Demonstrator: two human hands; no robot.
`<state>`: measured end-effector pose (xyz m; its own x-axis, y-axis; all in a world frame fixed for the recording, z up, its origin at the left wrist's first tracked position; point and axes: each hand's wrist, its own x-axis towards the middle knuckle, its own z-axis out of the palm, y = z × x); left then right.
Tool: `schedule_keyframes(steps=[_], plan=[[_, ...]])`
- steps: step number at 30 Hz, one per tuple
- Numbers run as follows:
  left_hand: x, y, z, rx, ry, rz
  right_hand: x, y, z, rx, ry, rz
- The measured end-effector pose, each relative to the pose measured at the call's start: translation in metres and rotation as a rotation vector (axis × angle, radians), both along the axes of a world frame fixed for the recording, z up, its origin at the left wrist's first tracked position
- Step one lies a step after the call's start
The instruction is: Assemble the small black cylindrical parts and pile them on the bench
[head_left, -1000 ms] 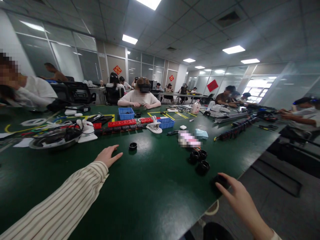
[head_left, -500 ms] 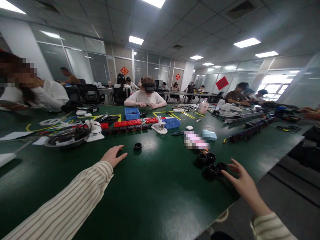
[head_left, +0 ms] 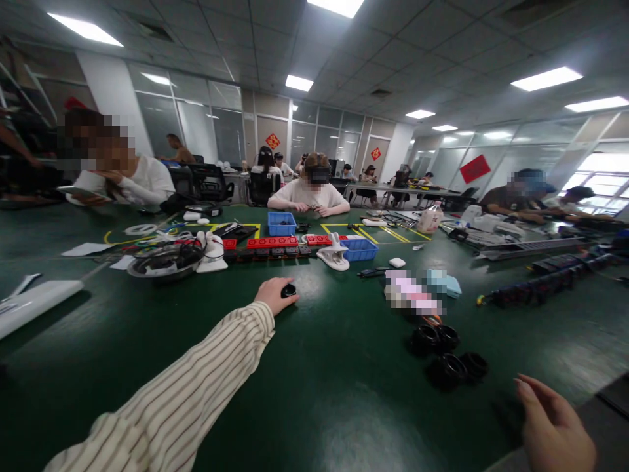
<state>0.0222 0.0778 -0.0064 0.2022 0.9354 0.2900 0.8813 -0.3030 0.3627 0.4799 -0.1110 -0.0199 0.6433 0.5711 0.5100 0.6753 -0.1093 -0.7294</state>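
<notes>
Fingers and thumb of my left hand [head_left: 274, 296] are wrapped round a small black ring-shaped part [head_left: 289, 290] on the green table; its top shows between them. Over by the right table edge, my right hand [head_left: 555, 423] is held loosely with nothing in it, its thumb and fingertips slightly apart. To its left stands a cluster of several similar black rings: a front one [head_left: 448, 371], one on the right [head_left: 474, 366] nearest that hand, and others behind.
Beyond my left hand are a metal bowl [head_left: 164, 265] with cables, a row of red blocks [head_left: 272, 242], a white stand [head_left: 334, 252] and blue bins [head_left: 282, 224]. A light-blue packet [head_left: 443, 283] lies behind the rings. A person [head_left: 309, 193] sits across the table.
My right hand set its black ring beside the cluster, let go and drew back to the right. My left hand moved forward and closed on the lone ring. The view swung left.
</notes>
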Motion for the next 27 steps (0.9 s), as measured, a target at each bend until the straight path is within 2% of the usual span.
schedule_keyframes(steps=[3, 6, 8, 10, 12, 13, 16, 18, 20, 22, 27], plan=[[-0.003, 0.008, -0.003, -0.044, 0.021, -0.049, -0.035, -0.012, 0.01, 0.191, 0.318, -0.04], [-0.022, 0.008, -0.001, -0.069, 0.043, -0.027, -0.068, -0.02, 0.026, 0.429, 0.389, 0.021], [-0.037, 0.002, 0.002, -0.084, 0.062, -0.006, -0.09, -0.022, 0.037, 0.477, 0.204, 0.203], [-0.049, -0.011, 0.004, -0.098, 0.082, -0.012, -0.117, -0.023, 0.046, 0.492, -0.156, 0.471], [-0.051, -0.033, 0.004, -0.11, 0.094, -0.057, -0.15, -0.023, 0.052, 0.347, -0.451, 0.789], [-0.05, -0.047, 0.003, -0.118, 0.097, -0.093, -0.168, -0.022, 0.055, 0.249, -0.536, 0.896], [-0.034, -0.095, -0.001, -0.164, 0.03, -0.326, -0.218, -0.015, 0.057, -0.147, -0.635, 1.114], [-0.021, -0.126, -0.003, -0.22, -0.037, -0.449, -0.241, -0.01, 0.056, -0.327, -0.654, 1.252], [-0.012, -0.149, -0.003, -0.294, -0.122, -0.51, -0.255, -0.005, 0.053, -0.364, -0.688, 1.388], [-0.007, -0.162, -0.002, -0.358, -0.181, -0.549, -0.261, -0.002, 0.049, -0.348, -0.743, 1.466], [-0.011, -0.166, -0.003, -0.345, -0.123, -0.662, -0.266, -0.004, 0.04, -0.39, -0.826, 1.446]])
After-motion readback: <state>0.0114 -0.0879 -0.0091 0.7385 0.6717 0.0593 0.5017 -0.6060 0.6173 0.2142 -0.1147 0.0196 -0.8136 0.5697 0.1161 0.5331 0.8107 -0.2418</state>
